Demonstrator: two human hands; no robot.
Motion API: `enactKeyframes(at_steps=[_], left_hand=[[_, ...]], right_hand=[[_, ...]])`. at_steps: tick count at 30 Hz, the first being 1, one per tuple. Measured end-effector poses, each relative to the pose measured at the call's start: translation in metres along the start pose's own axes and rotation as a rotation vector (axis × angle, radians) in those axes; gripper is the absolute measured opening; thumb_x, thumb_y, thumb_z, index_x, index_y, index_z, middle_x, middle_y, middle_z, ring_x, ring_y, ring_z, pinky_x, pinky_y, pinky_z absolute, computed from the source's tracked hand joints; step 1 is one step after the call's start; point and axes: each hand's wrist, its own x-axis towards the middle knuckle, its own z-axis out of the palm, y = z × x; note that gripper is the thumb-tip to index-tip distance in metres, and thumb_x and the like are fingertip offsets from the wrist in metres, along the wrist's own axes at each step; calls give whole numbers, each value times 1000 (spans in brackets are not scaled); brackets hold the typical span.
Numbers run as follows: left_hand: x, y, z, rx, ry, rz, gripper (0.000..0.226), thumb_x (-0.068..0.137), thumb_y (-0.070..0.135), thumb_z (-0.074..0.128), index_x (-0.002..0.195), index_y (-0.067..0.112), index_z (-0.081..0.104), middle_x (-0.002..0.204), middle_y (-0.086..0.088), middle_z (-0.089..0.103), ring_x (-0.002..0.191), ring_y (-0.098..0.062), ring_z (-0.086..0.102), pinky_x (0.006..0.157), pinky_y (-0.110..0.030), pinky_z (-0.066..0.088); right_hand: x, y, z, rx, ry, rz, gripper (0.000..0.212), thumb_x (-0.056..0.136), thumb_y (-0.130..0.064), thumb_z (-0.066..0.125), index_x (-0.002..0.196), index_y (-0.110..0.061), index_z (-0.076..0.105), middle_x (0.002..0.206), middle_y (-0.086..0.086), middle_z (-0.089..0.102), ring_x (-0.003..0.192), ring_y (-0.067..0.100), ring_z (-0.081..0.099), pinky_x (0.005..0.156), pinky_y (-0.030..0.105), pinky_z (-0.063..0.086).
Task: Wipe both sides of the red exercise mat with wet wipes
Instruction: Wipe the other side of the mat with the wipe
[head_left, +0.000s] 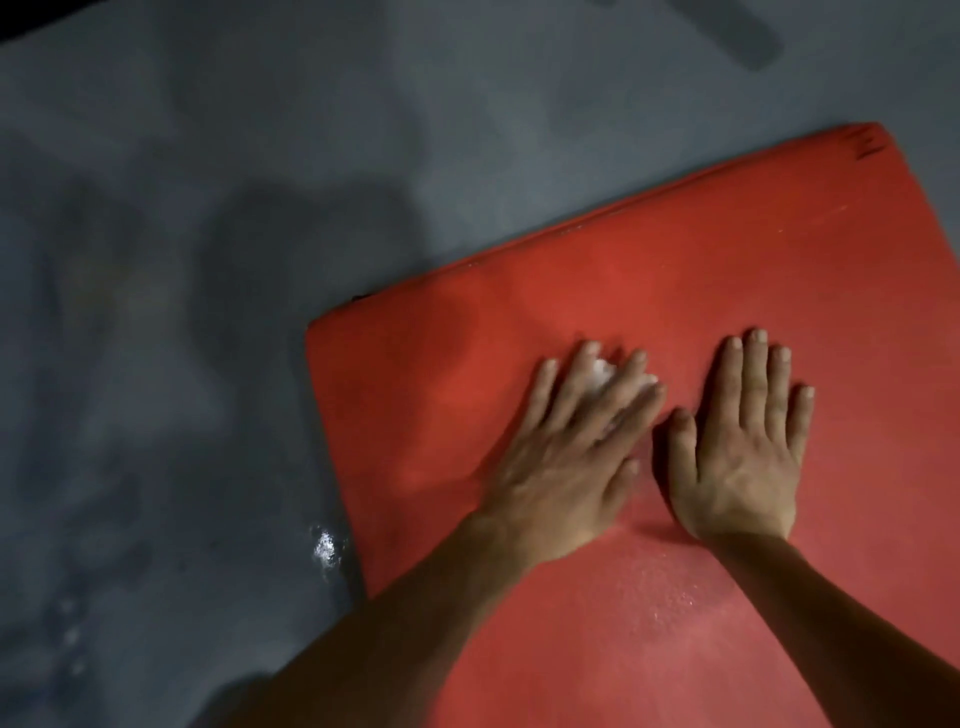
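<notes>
My left hand (566, 447) lay flat and spread on the red foam exercise mat (779, 291), fingers fully extended, pressing a crumpled white wet wipe (605, 375) beneath them rather than gripping it; only a bit of the wipe showed between the fingers. My right hand (737, 447) sat just beside it, equally flat and wide open, palm down on the mat with nothing under it, bracing. The mat appeared folded or stacked in layers, judging by its edge along the far side, and it rested on a dull grey floor (208, 260), with a small wet glint on the floor near its left corner. I judged the main risk to be the wipe slipping out from under the open fingers on a long stroke, since nothing pinched it. I also thought a hard push might slide the top layer over the one below, or shift the whole mat on the damp floor. The underside, I reckoned, was not yet wiped.
</notes>
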Motion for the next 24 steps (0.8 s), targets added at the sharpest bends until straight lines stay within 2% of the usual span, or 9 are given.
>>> enactKeyframes(at_steps=[3,6,8,9,11,16,20,23,24], left_hand=[[-47,-21,-4,-142,134,-180,61,105,33,46,163,23,30,173,-2,12,160,-31,5,126,-59,15],[-94,-60,6,-139,298,-584,63,102,29,47,160,8,34,171,-12,20,159,-32,15,125,-58,20],[-106,-74,12,-157,355,-863,67,102,31,41,159,-2,28,170,-18,19,158,-35,18,124,-60,23],[-105,-73,15,-162,356,-928,69,103,32,38,160,-4,24,170,-19,16,158,-35,17,124,-59,22],[-103,-69,20,-131,358,-936,69,102,30,34,160,-5,20,170,-20,15,158,-34,16,126,-55,20],[-101,-68,24,-71,374,-931,70,100,29,35,160,-4,20,170,-21,16,157,-36,18,127,-52,19],[-101,-69,28,-42,391,-917,71,99,29,35,160,-4,20,169,-22,17,156,-39,19,126,-52,20],[-100,-70,29,-42,390,-917,73,97,31,35,160,-3,19,170,-21,15,156,-39,18,127,-53,19],[-100,-71,29,-42,392,-916,74,97,31,35,161,-3,19,170,-21,14,156,-39,17,126,-53,19]], right_hand=[[1,1,1,1,5,3,76,97,-42,29,163,-7,10,171,10,3,158,25,-4,127,53,1],[0,0,4,0,7,-1,75,98,-41,29,163,-7,12,171,10,5,158,25,-3,127,52,1],[0,0,1,14,4,8,75,98,-41,29,162,-6,13,171,11,6,158,26,-2,127,54,3],[0,1,-2,44,4,10,74,98,-41,29,162,-7,15,171,11,7,158,26,-1,126,55,4],[-3,-3,-13,139,5,-82,70,99,-37,32,162,-9,19,171,10,11,158,27,3,126,56,9],[-11,-32,-20,16,-99,-757,60,104,-32,39,160,-12,29,169,10,18,157,28,13,126,51,19],[11,-19,-13,-71,-120,-926,61,105,-30,44,159,-7,28,168,12,20,157,27,15,124,48,26],[49,-4,-17,-177,-201,-1070,60,105,-33,43,160,-11,29,169,9,20,157,23,16,126,44,22],[68,3,-19,-166,-199,-1035,59,105,-33,42,160,-12,31,168,9,21,157,23,18,127,42,19]])
